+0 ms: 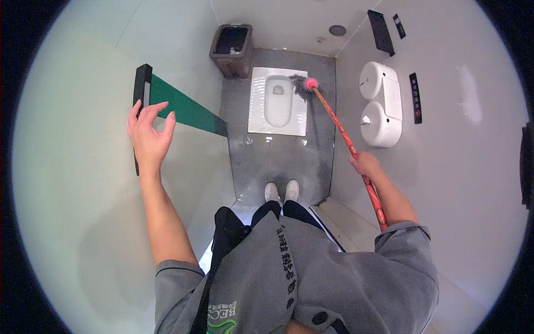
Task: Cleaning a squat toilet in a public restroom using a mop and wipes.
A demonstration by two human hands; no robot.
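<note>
My right hand (366,165) grips the red patterned handle of a mop (343,132), which slants down and away from me. A pink socket joins the handle to dark grey mop strands (301,88), spread over the right rim of a white squat toilet (256,104) and the tiles beside it. My left hand (150,135) is raised at the left, thumb and fingers apart, with nothing in it. It overlaps a black bar (143,77) fixed on the left wall; whether the fingers touch the bar cannot be told.
A brown waste bin (233,66) stands in the far left corner. On the right wall hang a white double toilet-roll dispenser (392,100) and a black shelf-like fixture (380,32). A green band (183,104) crosses the left wall. The grey tiled floor (283,160) looks shiny.
</note>
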